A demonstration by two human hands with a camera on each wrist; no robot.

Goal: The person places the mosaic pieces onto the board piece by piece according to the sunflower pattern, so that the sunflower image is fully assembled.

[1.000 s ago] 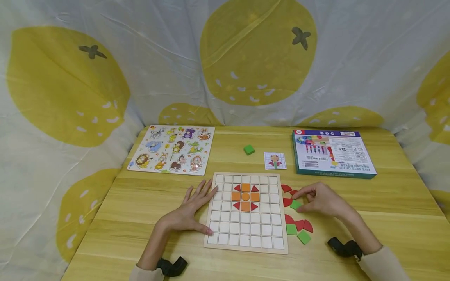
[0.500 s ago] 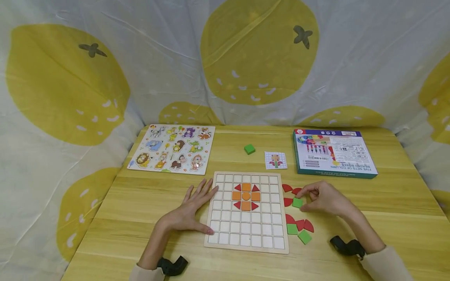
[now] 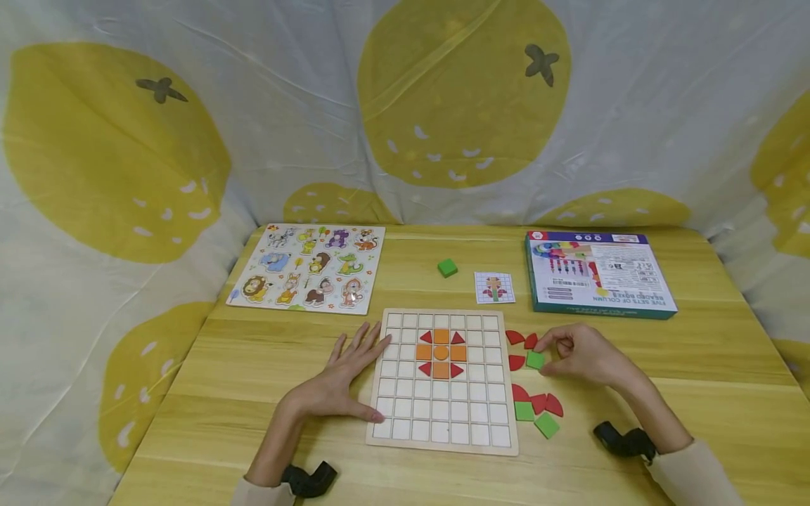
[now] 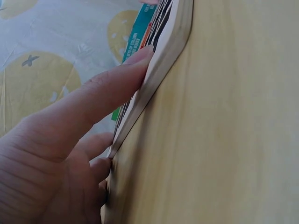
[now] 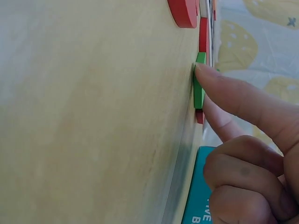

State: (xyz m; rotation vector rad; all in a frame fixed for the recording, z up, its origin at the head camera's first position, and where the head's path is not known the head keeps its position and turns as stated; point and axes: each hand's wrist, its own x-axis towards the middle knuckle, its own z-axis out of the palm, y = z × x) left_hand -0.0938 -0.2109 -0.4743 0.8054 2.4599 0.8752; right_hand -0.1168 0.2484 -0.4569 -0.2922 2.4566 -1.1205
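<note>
My left hand (image 3: 338, 383) rests spread along the left edge of a wooden grid board (image 3: 414, 445); in the left wrist view the thumb (image 4: 105, 88) lies on the rim. At the board's centre, orange square tiles (image 3: 441, 336) surround an orange round tile (image 3: 441, 353), with red triangles (image 3: 458, 338) at the corners. Right of the board, my right hand (image 3: 579, 355) pinches a green square tile (image 3: 534, 360) between thumb and index finger. The right wrist view has this green tile (image 5: 199, 88) low over the wood, the other fingers curled in.
Red quarter-circle tiles (image 3: 554, 405) and two green squares (image 3: 547, 424) lie right of the board. Behind it are another green tile (image 3: 447, 268) and a pattern card (image 3: 493, 288). An animal puzzle (image 3: 306, 270) stands back left, a boxed bead set (image 3: 598, 274) back right.
My right hand has shifted slightly right and away from me, bringing the green tile off the red piece beside it. The left hand stays put on the board.
</note>
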